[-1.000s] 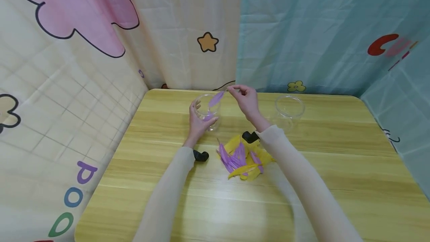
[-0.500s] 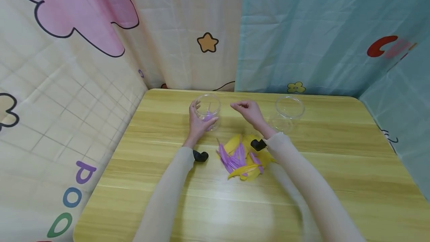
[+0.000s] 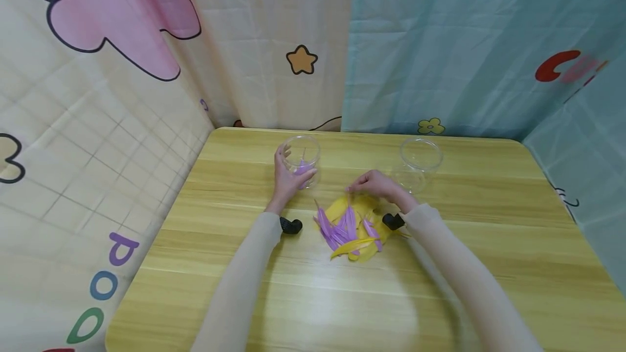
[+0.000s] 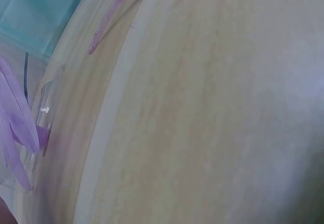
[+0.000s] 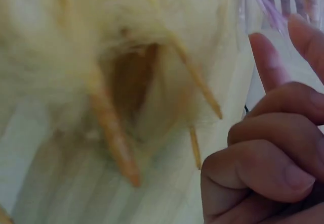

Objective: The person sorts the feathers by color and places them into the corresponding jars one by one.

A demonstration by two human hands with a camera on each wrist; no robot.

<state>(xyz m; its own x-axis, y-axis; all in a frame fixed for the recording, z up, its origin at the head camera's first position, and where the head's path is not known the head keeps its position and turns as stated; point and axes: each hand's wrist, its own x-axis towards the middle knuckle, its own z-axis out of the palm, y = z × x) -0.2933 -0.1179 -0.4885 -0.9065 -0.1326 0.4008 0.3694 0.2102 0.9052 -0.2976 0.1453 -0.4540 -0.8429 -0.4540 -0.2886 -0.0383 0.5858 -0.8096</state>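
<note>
Currently: left hand (image 3: 290, 179) curls round clear cup (image 3: 300, 148) containing purple feathers (image 3: 303, 168) | right hand (image 3: 375, 184), fingers bent, meets far edge of yellow-and-purple feather pile (image 3: 348, 228) | right grip: cannot tell

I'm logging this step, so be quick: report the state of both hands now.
Left hand: closed around a clear cup with purple feathers inside.
Right hand: open, thumb and forefinger apart, nothing visibly held, at the feather pile.
</note>
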